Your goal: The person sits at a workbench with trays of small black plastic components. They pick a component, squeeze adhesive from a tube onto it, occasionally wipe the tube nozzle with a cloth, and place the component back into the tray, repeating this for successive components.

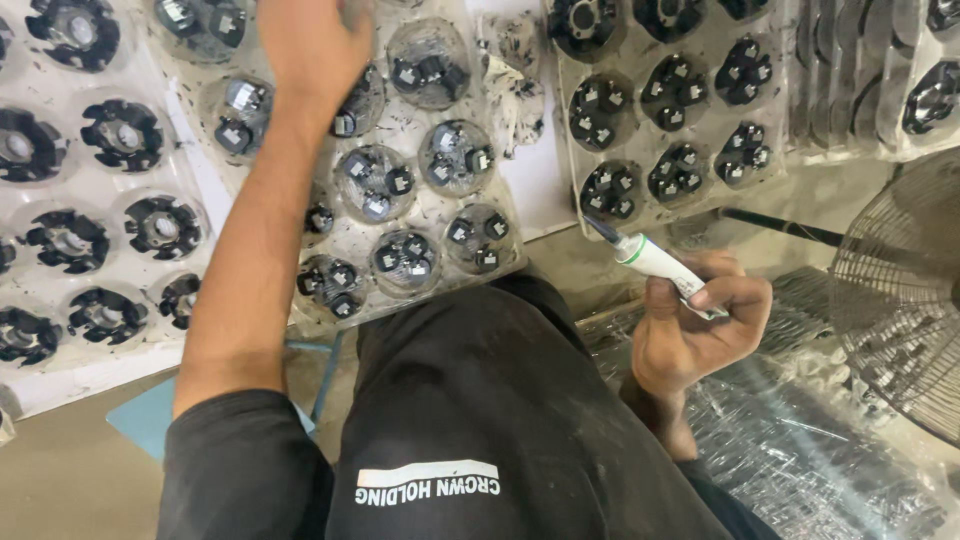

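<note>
My left hand [312,45] reaches far forward over a clear plastic tray [505,262] of round pockets, each holding small black parts; the fingers rest on the tray near its far end, and what they touch is hidden. My right hand [695,335] is closed around a white marker pen [655,262] with a green band, its dark tip pointing up-left toward a second tray [575,140] of black clustered parts. My knee in black trousers [480,400] fills the lower middle.
A white tray [100,370] of black toothed round parts lies at the left. More stacked trays [850,90] sit at the top right. A wire fan guard [900,290] stands at the right, above a plastic-wrapped bundle [800,440]. A blue sheet [145,415] lies on the floor.
</note>
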{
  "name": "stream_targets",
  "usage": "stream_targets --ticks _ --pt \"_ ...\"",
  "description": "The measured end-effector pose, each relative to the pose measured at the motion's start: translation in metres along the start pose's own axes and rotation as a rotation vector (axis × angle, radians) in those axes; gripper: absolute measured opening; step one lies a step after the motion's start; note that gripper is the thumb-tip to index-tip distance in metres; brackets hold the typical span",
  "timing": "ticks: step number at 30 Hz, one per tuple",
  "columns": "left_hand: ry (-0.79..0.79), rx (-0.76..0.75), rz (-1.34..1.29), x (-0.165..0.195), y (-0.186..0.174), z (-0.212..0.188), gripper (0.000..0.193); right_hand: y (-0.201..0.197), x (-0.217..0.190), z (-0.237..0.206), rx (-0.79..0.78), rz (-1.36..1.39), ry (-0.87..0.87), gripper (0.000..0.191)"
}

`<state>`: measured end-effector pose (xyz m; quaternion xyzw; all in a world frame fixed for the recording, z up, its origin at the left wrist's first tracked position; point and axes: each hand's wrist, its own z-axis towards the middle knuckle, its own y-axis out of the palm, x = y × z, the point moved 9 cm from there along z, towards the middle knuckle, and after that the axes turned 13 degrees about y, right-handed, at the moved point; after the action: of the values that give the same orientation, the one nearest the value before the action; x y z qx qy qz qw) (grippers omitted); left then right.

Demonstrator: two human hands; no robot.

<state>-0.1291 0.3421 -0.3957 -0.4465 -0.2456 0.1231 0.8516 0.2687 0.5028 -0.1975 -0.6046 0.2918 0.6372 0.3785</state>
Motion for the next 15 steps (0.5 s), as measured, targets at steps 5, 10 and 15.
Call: stream_targets --ticks 5,10,15 --pt "0.266 -0.168 -0.203 0.126 0.031 0.017 0.014 -0.019 0.008 0.037 -0.059 -0.005 0.043 0.038" --pt "0.232 -0.470 0.126 0.179 0.098 0.022 0.022 -0.031 0.013 0.060 -0.152 0.028 0.081 0.035" --pt "0.108 -0.444 0.149 0.177 0.118 0.022 0.011 -0.045 0.027 0.081 -0.208 -0.037 0.088 0.034"
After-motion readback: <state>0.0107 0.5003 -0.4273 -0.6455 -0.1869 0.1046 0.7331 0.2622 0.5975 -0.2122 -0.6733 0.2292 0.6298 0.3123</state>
